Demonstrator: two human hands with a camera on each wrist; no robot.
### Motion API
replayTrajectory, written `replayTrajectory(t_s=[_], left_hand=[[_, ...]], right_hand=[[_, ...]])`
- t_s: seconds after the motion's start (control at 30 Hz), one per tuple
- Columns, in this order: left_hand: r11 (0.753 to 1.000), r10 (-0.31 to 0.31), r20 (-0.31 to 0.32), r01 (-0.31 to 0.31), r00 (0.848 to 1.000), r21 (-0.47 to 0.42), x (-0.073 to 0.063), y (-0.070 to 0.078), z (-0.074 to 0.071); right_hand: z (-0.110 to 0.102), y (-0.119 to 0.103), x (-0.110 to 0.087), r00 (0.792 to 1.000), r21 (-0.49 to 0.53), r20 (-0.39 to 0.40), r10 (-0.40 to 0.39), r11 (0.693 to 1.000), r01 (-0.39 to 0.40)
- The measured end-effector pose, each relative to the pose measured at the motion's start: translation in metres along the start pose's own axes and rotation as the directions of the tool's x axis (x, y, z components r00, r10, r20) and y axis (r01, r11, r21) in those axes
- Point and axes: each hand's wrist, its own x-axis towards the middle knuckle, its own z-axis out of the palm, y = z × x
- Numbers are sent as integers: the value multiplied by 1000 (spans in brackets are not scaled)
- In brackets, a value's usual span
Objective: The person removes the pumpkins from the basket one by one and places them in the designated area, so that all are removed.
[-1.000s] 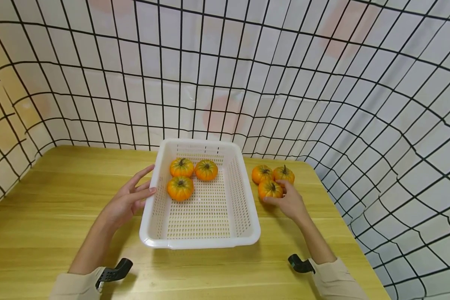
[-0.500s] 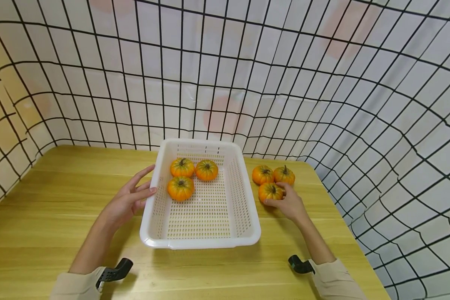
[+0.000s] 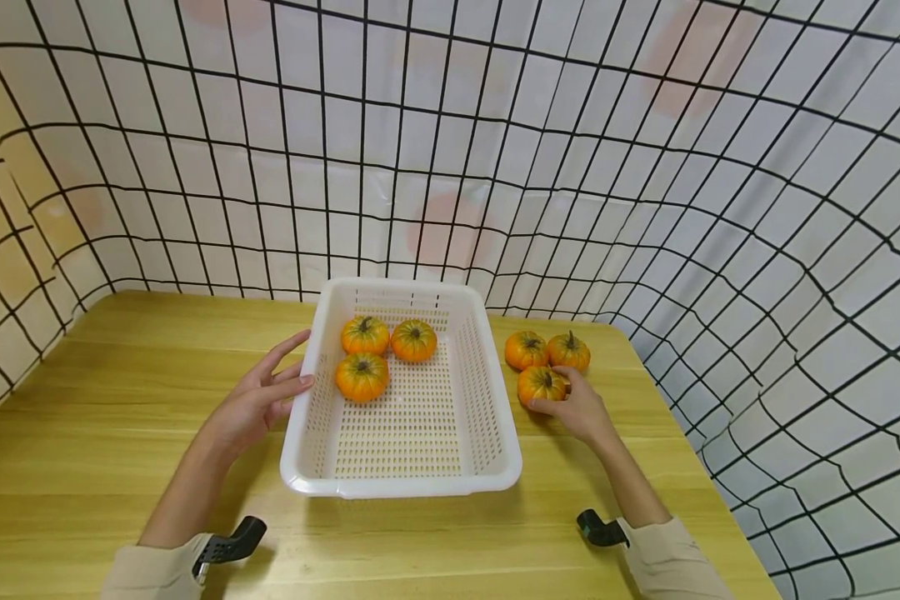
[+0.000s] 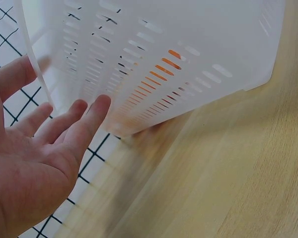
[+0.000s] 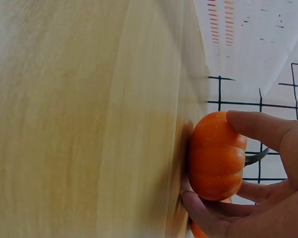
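Note:
My left hand (image 3: 251, 404) is at the left side of a white plastic basket (image 3: 399, 486). In the left wrist view, the thumb reaches over the rim while the other fingertips rest against the slotted outer wall. Three small orange pumpkins (image 3: 362, 377) lie inside the basket, toward its far left. To the right of it, my right hand (image 3: 581, 406) grips another small pumpkin (image 5: 217, 157) between thumb and fingers, its stem facing up and its underside close over the table. Two more pumpkins (image 3: 527, 350) sit right behind the gripped one.
The wooden table (image 3: 450, 550) lies under everything. A black wire grid (image 3: 461, 175) in front of white sheeting rises behind the table and along its right side. Black wrist cameras (image 3: 228, 546) project from both sleeves.

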Motion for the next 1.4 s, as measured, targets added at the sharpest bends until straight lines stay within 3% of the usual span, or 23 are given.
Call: replayTrajectory(t_s=[1.4], left_hand=[[1000,-7,-3,7,1000,9,0,0,1]], right_hand=[[-4,-5,-1,999,-17,38,30,999,-29]])
